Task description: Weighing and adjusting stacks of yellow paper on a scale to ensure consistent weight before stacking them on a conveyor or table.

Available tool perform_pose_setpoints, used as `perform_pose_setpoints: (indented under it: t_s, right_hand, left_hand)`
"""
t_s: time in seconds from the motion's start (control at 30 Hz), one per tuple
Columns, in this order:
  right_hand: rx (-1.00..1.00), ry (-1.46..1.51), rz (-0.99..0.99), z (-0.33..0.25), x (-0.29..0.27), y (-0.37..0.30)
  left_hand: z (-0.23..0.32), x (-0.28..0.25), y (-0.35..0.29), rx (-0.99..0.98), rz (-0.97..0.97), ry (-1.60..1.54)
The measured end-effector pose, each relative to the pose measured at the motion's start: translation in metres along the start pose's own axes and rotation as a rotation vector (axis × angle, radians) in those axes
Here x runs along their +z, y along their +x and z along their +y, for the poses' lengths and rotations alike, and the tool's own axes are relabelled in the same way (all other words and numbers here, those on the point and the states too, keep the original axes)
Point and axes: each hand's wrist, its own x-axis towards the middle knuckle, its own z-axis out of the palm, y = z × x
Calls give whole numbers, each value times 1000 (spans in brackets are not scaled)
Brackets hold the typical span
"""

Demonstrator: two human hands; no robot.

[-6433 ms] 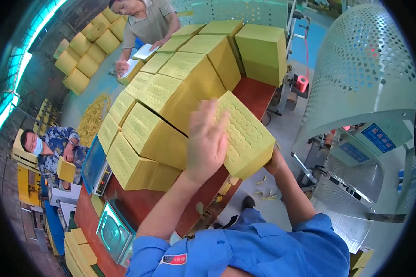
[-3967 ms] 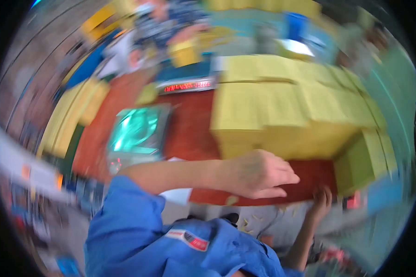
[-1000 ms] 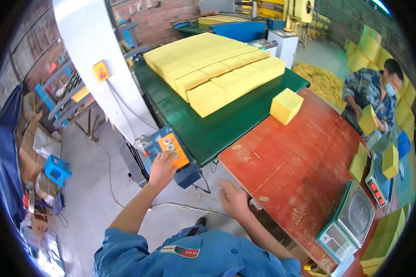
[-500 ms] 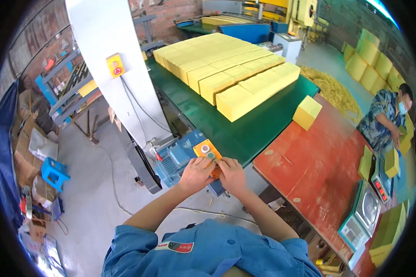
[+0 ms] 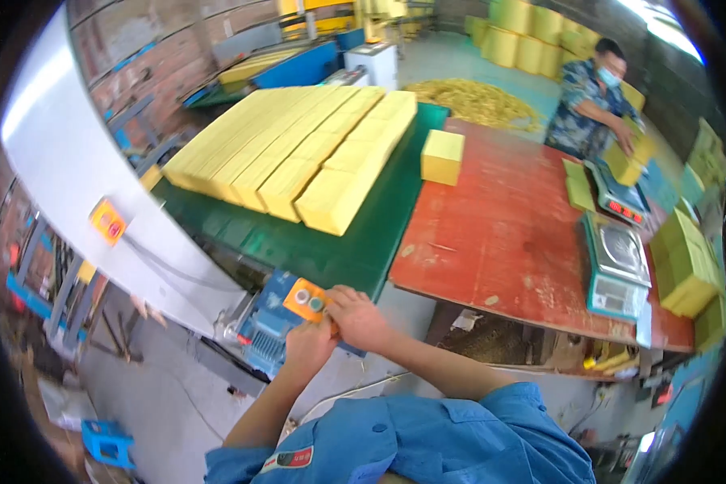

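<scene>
Belt first: green flat belt (image 5: 343,262) shows a strip of its surface between the rows of pale yellow rectangular blocks (image 5: 282,149) and its near edge. Floor gap between the belt's near right corner and the near left corner of the red wooden bench (image 5: 500,242); grey concrete floor (image 5: 415,305) visible there, right of the right hand (image 5: 358,317). Left side is tighter: ribbed blue motor (image 5: 264,332) just beside the hands, wide white metal column (image 5: 77,153) past it.

On the bench, single yellow block (image 5: 443,158) sits at the left edge, near the far left corner. Red top runs from it to the teal-sided flat scale (image 5: 615,262) by the near edge, toward the right end.

Orange control box with round buttons (image 5: 305,300) is just off the belt's near edge, by the near right corner, next to the motor. Button face up, toward the wearer. Long axis roughly follows that near edge, sloping down toward the right hand.

Box vs. hands: left hand (image 5: 309,345) at its near side, fingers curled up against it. Right hand over its right end, fingers bent and close together. Contact points hidden; can't tell if either one is pinching or pressing.
</scene>
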Motion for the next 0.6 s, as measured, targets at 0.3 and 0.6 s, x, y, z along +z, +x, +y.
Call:
perform_pose_setpoints:
  t_s: [0.3, 0.6]
  right_hand:
    - [58, 17, 76, -2, 1, -7]
    - [75, 23, 84, -5, 10, -7]
  left_hand:
    - [7, -4, 8, 63, 8, 62]
    - [0, 0, 6, 64, 13, 84]
